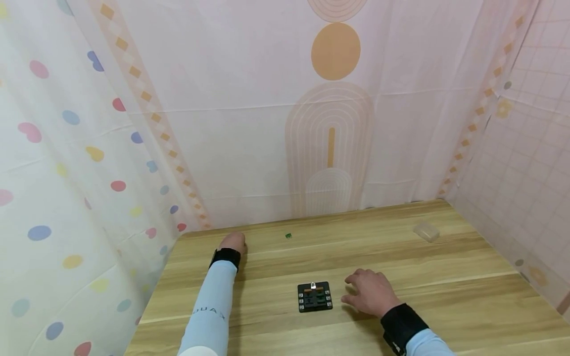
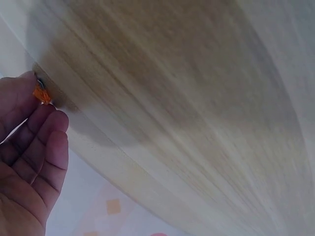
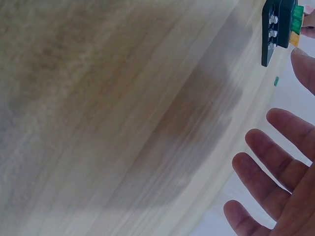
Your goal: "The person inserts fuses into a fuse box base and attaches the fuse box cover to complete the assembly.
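Observation:
At the table's far left, my left hand [image 1: 233, 242] reaches down to the wood. Its thumb and fingertips pinch a small orange blade fuse [image 2: 42, 93] with metal prongs, seen in the left wrist view. A black fuse block [image 1: 315, 297] with screw terminals along both sides lies flat on the near middle of the table. It carries green and orange fuses, which show in the right wrist view. Just right of the block hovers my right hand [image 1: 370, 292], its fingers spread and holding nothing. Behind the block, a loose green blade fuse [image 1: 288, 236] lies near the far edge.
A clear plastic cover [image 1: 426, 231] lies at the back right of the wooden table [image 1: 445, 282]. Patterned curtains [image 1: 249, 148] hang along the back and both sides, close to the table's edges.

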